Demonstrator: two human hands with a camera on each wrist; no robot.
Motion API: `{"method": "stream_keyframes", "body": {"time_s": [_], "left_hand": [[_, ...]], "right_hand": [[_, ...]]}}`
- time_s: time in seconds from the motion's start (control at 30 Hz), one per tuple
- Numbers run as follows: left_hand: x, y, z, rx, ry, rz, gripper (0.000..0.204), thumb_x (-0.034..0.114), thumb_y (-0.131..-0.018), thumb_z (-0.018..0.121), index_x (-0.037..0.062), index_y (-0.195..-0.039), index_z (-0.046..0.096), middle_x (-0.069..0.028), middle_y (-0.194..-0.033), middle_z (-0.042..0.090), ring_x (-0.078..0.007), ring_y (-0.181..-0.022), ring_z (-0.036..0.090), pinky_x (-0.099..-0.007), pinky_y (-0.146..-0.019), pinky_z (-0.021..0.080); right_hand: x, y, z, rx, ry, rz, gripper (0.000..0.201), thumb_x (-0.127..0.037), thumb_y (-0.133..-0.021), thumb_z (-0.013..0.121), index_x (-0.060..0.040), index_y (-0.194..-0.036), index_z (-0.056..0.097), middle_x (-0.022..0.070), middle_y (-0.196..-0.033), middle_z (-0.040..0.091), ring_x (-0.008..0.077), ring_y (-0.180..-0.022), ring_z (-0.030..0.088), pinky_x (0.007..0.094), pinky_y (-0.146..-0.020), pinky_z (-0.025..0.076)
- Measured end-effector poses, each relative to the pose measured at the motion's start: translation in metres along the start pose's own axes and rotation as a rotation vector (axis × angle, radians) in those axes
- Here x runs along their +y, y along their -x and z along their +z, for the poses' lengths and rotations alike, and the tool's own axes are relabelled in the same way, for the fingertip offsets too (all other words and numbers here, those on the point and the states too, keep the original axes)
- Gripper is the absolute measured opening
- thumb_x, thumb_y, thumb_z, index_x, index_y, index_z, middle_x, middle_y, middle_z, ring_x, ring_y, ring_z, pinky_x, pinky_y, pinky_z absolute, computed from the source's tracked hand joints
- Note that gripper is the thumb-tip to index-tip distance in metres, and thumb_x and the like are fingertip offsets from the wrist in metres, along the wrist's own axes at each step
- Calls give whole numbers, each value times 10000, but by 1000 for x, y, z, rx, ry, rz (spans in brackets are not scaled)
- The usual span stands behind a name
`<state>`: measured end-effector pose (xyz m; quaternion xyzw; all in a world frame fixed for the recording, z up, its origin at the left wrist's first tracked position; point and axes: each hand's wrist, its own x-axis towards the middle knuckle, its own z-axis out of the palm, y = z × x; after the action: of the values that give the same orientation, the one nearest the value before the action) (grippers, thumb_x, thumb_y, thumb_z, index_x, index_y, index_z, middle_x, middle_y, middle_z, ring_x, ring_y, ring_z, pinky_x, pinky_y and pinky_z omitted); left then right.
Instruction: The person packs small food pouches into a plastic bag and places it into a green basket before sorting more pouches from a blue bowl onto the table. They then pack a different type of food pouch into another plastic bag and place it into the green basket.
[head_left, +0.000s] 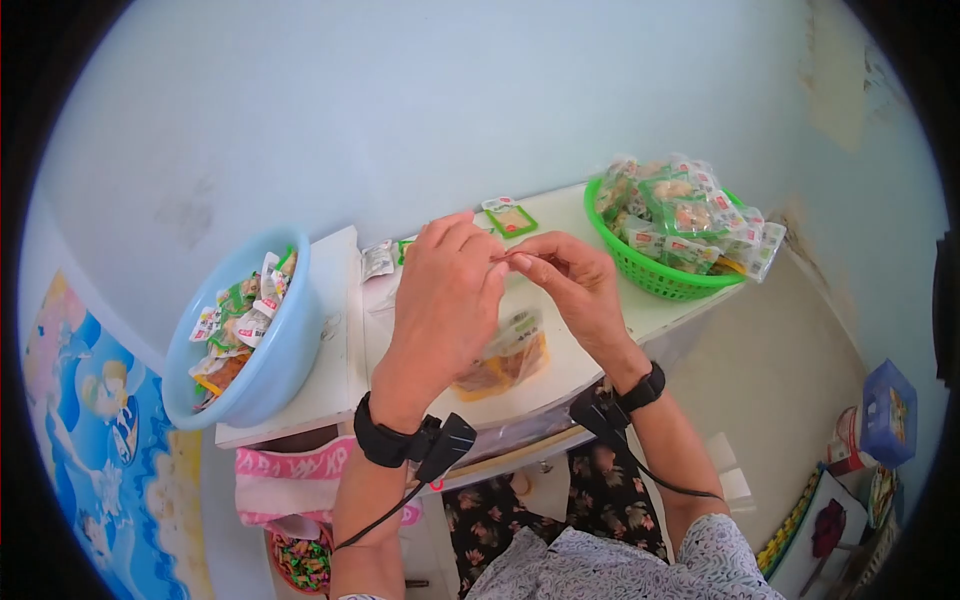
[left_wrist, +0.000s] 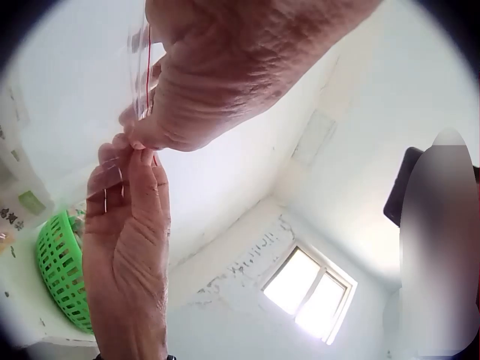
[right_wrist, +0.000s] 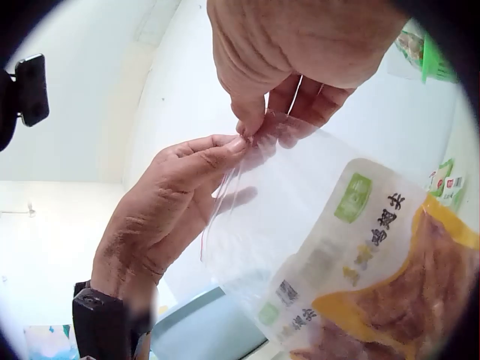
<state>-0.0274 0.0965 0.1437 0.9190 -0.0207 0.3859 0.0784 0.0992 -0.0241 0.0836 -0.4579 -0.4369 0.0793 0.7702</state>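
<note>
plastic bag (right_wrist: 281,196), clear, creased, red-edged, yellow-trimmed packets (right_wrist: 409,292) inside

The clear bag (right_wrist: 262,176) has a red line along its edge; the packet (right_wrist: 435,262) inside shows yellow, brown and white, with a green label (right_wrist: 354,196). The basket (head_left: 645,270) is bright green, the tub (head_left: 290,355) pale blue, the tabletop (head_left: 625,315) white. Black trousers (head_left: 610,490) carry pinkish flowers (the shirt (head_left: 590,565) has dark swirls on pale grey).
</note>
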Motion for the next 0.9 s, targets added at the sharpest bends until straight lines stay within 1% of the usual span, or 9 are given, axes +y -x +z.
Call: {"method": "stream_keyframes", "body": {"time_s": [0.1,0.2,0.3,0.4,0.5,0.6,0.7,0.83,0.9], "left_hand": [[-1,1,-2,-42,23,-43,117,108,-888,704,28,-958,657,-113,-1043,670,-313,-1124,613,-434,-949,472],[-3,8,-13,-15,65,-104,114,103,-871,723,21,-918,659,-115,-1010,673,-291,-986,626,-406,-890,491],[-19,19,-31,-19,56,-135,121,86,-854,739,4,-893,659,-119,-964,666,-273,-931,632,-376,-858,498],[-33,35,-46,-17,121,-234,115,65,-849,742,-6,-895,664,-114,-944,662,-240,-920,626,-355,-837,499],[-42,49,-57,19,216,-310,117,71,-864,747,-12,-914,679,-110,-967,679,-214,-954,634,-338,-890,486],[-45,60,-61,49,263,-383,131,88,-880,753,-14,-928,686,-121,-1022,702,-208,-991,645,-337,-928,479],[-49,68,-61,102,319,-421,132,105,-896,754,-7,-933,692,-131,-1090,719,-201,-1039,649,-341,-965,474],[-61,79,-50,179,362,-405,127,113,-911,750,7,-953,693,-133,-1166,727,-207,-1100,648,-361,-1022,462],[-63,82,-46,222,494,-466,124,97,-908,753,9,-964,687,-119,-1156,727,-195,-1119,645,-388,-1096,428]], "right_hand": [[3,1,-7,3,99,-1,119,-129,-952,752,-31,-1020,754,-3,-944,735,63,-859,628,240,-788,504],[-1,1,-7,5,130,-8,116,-123,-941,760,-36,-1018,755,-8,-938,728,60,-845,612,240,-765,493],[0,3,-14,53,123,8,111,-118,-940,759,-31,-1008,753,-14,-927,719,59,-839,603,238,-754,485],[5,3,-21,49,103,13,111,-118,-940,758,-30,-1008,753,-16,-924,713,60,-828,598,234,-757,481],[0,4,-24,5,234,-1,98,-89,-992,696,-14,-1044,731,19,-985,741,77,-959,677,230,-849,518],[-1,5,-19,23,194,6,98,-86,-993,694,-13,-1045,732,20,-987,740,82,-951,679,239,-863,523],[-3,5,-11,69,132,-12,97,-108,-954,739,-28,-1008,748,-11,-929,723,64,-853,621,235,-784,492],[-9,8,-8,50,137,-31,111,-112,-979,710,-19,-1033,739,1,-950,732,78,-906,657,246,-844,509],[-9,9,-7,39,160,-52,124,-115,-994,692,-13,-1054,731,9,-960,735,84,-928,668,254,-877,514]]}}
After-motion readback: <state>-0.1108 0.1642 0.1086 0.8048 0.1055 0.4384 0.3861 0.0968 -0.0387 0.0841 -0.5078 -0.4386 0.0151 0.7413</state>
